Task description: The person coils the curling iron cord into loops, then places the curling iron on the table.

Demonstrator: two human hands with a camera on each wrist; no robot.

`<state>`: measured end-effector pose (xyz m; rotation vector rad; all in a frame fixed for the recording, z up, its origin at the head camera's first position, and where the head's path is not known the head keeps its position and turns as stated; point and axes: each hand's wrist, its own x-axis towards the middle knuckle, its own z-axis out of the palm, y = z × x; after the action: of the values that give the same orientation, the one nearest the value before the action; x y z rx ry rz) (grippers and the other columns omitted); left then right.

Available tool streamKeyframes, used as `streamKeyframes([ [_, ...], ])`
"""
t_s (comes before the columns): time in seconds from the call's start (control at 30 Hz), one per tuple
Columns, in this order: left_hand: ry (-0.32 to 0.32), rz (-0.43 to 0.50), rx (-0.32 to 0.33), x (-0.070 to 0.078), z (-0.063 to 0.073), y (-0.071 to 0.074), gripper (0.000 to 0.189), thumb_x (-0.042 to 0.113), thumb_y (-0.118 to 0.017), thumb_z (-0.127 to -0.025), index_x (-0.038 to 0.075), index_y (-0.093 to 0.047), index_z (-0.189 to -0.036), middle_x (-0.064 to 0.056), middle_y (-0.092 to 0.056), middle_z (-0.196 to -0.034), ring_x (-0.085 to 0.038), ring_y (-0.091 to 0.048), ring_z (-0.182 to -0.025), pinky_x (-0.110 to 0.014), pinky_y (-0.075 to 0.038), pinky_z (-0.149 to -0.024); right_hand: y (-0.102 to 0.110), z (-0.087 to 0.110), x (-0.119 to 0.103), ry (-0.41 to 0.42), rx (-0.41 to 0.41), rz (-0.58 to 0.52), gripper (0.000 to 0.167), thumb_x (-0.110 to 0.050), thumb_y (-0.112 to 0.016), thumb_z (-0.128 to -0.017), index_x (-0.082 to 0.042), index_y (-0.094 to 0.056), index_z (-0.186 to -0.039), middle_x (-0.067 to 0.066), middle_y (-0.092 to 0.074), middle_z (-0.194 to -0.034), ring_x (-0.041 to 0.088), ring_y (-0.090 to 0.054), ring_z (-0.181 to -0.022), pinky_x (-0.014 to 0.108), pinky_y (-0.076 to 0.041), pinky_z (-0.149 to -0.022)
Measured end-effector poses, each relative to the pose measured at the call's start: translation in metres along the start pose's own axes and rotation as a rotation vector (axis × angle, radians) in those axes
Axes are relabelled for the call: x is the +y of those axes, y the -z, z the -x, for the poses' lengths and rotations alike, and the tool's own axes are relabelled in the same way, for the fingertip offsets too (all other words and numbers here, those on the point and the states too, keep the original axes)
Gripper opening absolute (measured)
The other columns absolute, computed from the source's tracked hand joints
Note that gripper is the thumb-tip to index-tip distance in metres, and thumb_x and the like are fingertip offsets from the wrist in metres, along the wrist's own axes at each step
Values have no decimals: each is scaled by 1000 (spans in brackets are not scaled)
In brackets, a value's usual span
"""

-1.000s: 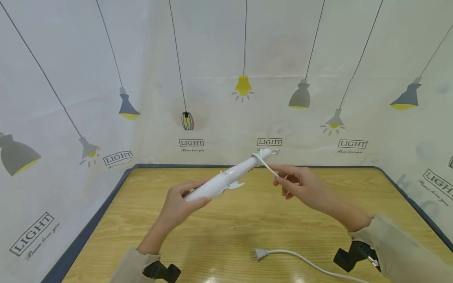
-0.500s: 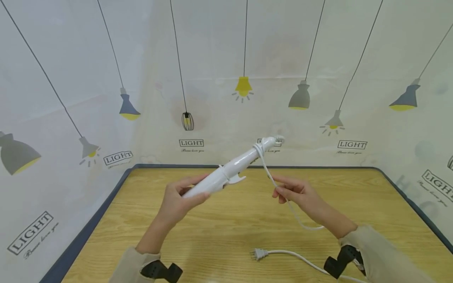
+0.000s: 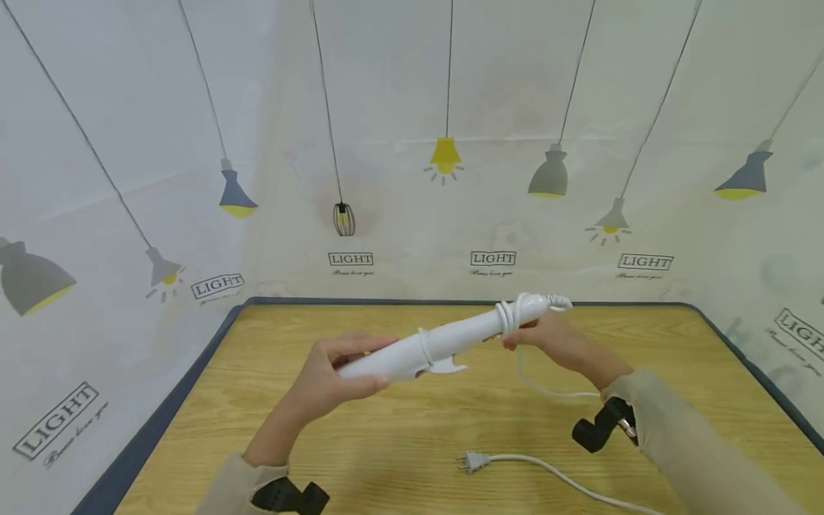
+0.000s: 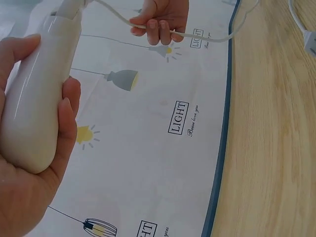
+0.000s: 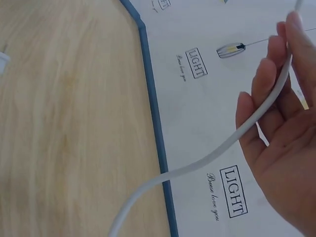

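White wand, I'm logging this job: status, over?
Left hand grips white wand. Right hand holds cord. Cord looped round wand's narrow end. Plug on table, clear of both hands.

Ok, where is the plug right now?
In the head view, the plug lies on the wooden tabletop, low and slightly right of centre in the picture, its cord trailing rightward.
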<state>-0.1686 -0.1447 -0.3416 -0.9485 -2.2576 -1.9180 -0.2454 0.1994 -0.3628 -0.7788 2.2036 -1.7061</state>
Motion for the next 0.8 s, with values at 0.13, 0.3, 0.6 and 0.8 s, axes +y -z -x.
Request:
streamKeyframes([
  [0.13, -18, 3, -75, -1, 2, 3, 42, -1, -74, -73, -1, -64, -114, -12, -62, -99, -25, -56, -81, -37, -51, -65, 10, -6, -6, 65, -100, -55, 17, -4, -56, -89, -16, -68, -88, 0, -63, -88, 12, -57, -80, 29, -47, -72],
  [0.3, -21, 33, -170, -1, 5, 6, 42, 0, -72, -74, 1, -63, -115, -12, -62, -98, -23, -54, -79, -36, -50, -62, 14, -19, -18, 126, -251, -90, 14, -4, -63, -85, -14, -72, -81, -2, -66, -77, 9, -58, -67, 24, -48, -60],
  [0.6, -18, 13, -295, -5, 9, 9, 43, -1, -71, -76, 5, -63, -118, -9, -63, -98, -20, -54, -76, -34, -49, -59, 19, -28, -45, 71, -352, 209, 11, -8, -71, -79, 0, -65, -75, 1, -60, -69, 6, -44, -58, 24, -42, -55],
  [0.8, 12, -31, -293, -11, 11, 7, 43, 2, -72, -75, 3, -63, -117, -7, -63, -97, -19, -54, -76, -34, -50, -60, 19, -26, -64, 78, -345, 341, 12, -12, -75, -76, -4, -67, -73, 1, -62, -68, 5, -46, -56, 23, -43, -53],
])
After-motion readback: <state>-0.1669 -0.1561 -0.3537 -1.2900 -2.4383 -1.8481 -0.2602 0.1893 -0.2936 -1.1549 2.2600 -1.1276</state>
